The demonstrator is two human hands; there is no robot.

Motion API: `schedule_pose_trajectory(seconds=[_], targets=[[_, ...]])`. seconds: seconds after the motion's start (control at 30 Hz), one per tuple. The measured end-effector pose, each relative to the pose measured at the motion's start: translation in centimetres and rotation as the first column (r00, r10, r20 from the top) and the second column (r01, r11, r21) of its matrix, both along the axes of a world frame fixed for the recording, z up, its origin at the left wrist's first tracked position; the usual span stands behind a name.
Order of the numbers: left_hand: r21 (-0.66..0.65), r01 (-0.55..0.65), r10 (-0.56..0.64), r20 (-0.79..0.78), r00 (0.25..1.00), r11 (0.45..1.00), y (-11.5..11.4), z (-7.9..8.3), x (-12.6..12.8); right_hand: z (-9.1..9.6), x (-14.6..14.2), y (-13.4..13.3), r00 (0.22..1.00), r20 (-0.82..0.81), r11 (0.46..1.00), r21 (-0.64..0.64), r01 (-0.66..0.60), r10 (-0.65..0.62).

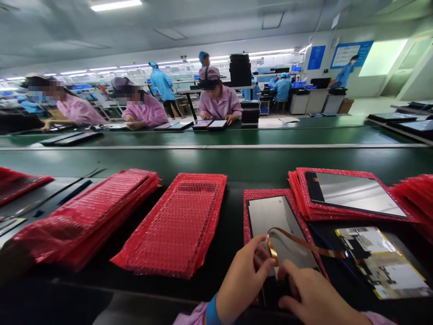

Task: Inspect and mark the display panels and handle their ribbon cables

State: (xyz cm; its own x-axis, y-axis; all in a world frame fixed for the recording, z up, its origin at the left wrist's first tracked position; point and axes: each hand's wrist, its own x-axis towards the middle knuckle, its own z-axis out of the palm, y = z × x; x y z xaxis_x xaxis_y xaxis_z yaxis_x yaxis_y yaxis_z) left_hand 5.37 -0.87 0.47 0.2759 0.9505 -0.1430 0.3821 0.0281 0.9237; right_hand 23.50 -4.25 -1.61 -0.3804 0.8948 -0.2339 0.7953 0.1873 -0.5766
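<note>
My left hand [241, 280] and my right hand [313, 295] meet at the near end of a display panel [270, 216] that lies on a red bubble-wrap sheet [248, 196]. My left fingers pinch an orange flex ribbon cable [297, 241]. The cable curls up from the panel and runs right to a second panel [385, 262], which lies back-side up beside it. My right fingers press on the near edge of the panel, next to the cable's base.
Stacks of red bubble-wrap bags [179, 221] [91, 216] lie to the left. Another panel [352, 192] rests on a red stack at the right. A green conveyor belt [216, 158] runs beyond. Seated people in pink smocks [219, 101] work across it.
</note>
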Motion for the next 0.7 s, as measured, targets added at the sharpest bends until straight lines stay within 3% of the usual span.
schedule_pose_trajectory(seconds=[0.1,0.27,0.4,0.53,0.6,0.63,0.67,0.7], targets=[[-0.034,0.033,-0.034,-0.018,0.999,0.999,0.6,-0.5,0.7,0.8,-0.6,1.2,0.999,-0.023,0.998,-0.066,0.021,-0.023],[0.012,-0.004,0.005,-0.079,0.997,1.000,0.5,-1.7,1.5,1.7,-0.5,1.8,0.998,-0.049,0.997,-0.058,0.046,-0.049],[0.097,-0.016,0.029,-0.138,0.990,0.995,0.3,-2.4,1.4,1.8,-1.3,1.3,0.999,-0.023,0.999,0.030,0.033,-0.033],[0.104,-0.045,0.046,-0.001,0.999,0.994,0.4,-2.9,1.1,1.0,0.2,0.5,0.999,-0.039,0.980,0.197,0.022,-0.015],[0.092,-0.098,0.088,0.102,0.991,0.991,0.5,-2.9,1.0,0.7,2.5,0.1,0.991,-0.076,0.923,0.362,0.132,-0.112],[0.082,-0.131,0.118,0.144,0.983,0.988,0.5,-2.9,1.0,0.6,4.0,0.0,0.978,-0.091,0.861,0.464,0.208,-0.187],[0.073,-0.167,0.152,0.178,0.972,0.983,0.4,-2.8,1.0,0.5,5.4,0.1,0.950,-0.114,0.734,0.611,0.297,-0.290],[0.072,-0.206,0.187,0.206,0.960,0.976,0.4,-2.7,1.0,0.4,6.7,0.3,0.933,-0.084,0.648,0.697,0.306,-0.350]])
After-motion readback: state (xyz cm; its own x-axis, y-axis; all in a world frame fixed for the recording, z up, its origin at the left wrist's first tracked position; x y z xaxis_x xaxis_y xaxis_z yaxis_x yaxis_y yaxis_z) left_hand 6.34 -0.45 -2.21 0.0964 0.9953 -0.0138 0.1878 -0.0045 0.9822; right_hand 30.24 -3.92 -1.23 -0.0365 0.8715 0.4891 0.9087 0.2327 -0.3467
